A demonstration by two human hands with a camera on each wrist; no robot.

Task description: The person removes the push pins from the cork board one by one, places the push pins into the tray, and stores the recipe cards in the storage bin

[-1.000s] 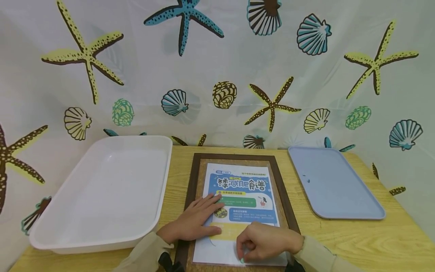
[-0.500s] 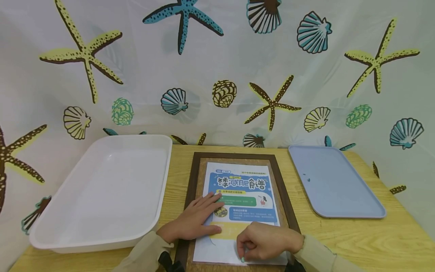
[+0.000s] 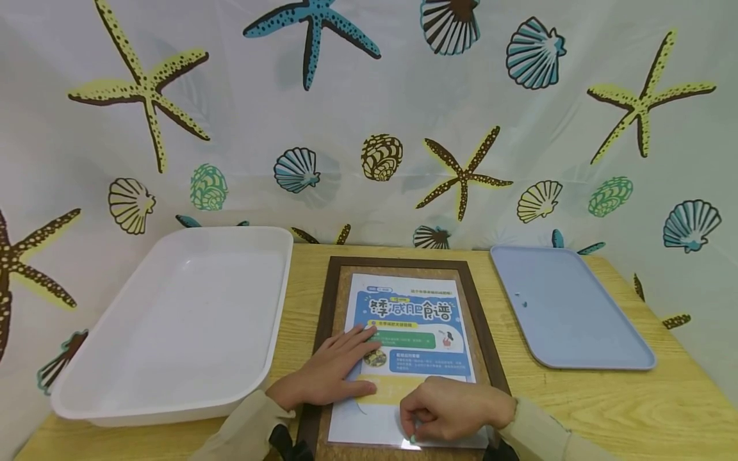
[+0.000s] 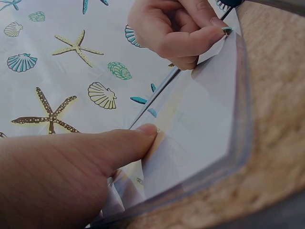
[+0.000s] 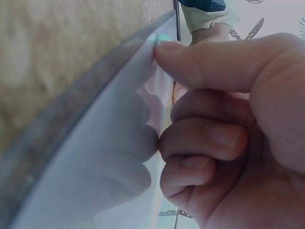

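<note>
A printed poster [image 3: 423, 358] in a glossy clear sleeve lies on a dark-framed cork board [image 3: 398, 264]. My left hand [image 3: 331, 371] rests flat on the poster's left side, fingers spread; in the left wrist view its thumb [image 4: 126, 143] presses the sleeve. At the poster's lower edge my right hand [image 3: 450, 410] pinches a small green pushpin [image 4: 228, 30] between thumb and finger, against the sleeve's edge. The pushpin [image 5: 164, 37] shows at the thumb tip in the right wrist view; how deep its point sits is hidden.
To the left stands a large white tray [image 3: 278, 320], close beside the left forearm. A pale blue tray [image 3: 576, 314] with a few small teal marks or bits lies at the right on the wooden table [image 3: 582, 403]. Behind hangs a seashell-print cloth [image 3: 346, 211].
Both hands stay in nearly the same place. The head view has shifted very slightly.
</note>
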